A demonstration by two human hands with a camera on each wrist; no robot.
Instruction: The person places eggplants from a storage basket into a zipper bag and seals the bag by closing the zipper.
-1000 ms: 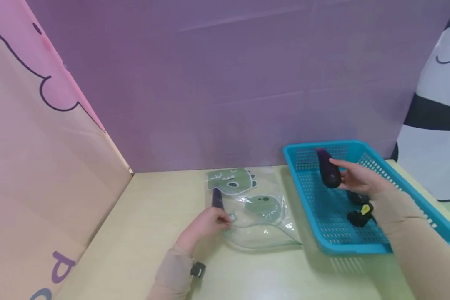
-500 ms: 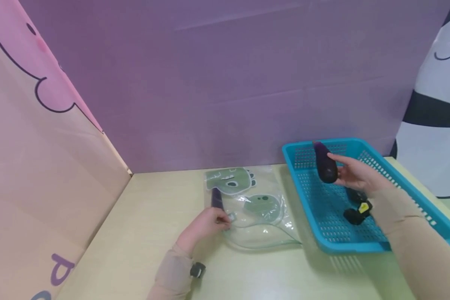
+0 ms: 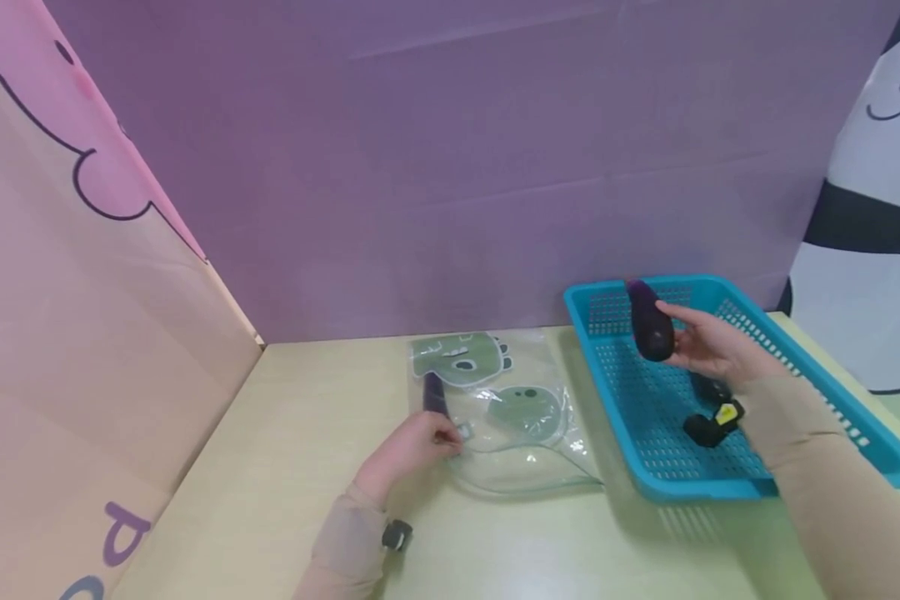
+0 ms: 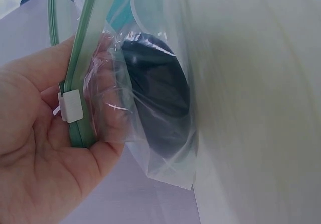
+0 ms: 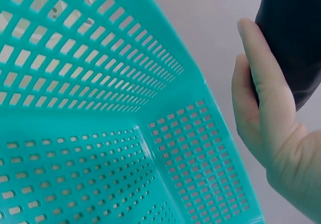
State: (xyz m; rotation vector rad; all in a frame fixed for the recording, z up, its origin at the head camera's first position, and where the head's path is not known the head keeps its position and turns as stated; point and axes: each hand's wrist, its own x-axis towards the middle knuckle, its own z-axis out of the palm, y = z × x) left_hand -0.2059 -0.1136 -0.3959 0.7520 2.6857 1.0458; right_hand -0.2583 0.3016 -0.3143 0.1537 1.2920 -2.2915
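Observation:
In the head view, my left hand (image 3: 416,446) pinches the open edge of a clear zip bag (image 3: 495,446) with green cartoon prints. Its green zip strip (image 4: 80,78) and white slider (image 4: 71,106) lie within that hand's curled fingers in the left wrist view. One dark eggplant (image 4: 158,93) is inside the bag, just beyond the fingertips. Over the basket's far part, my right hand (image 3: 708,346) grips another dark purple eggplant (image 3: 651,323), stem end pointing up and away. The right wrist view shows only part of this eggplant (image 5: 296,38), with fingers along its side.
A blue perforated basket (image 3: 630,454) stands at the right of the pale table (image 3: 270,483). A dark rounded thing (image 3: 708,388) shows in it, partly hidden by the right arm. Black wrist cameras hang from both sleeves. A purple backdrop (image 3: 420,208) rises behind the table.
My right hand has lifted slightly up and away with the eggplant. The left hand keeps its place at the bag's edge. The head view has shifted a little.

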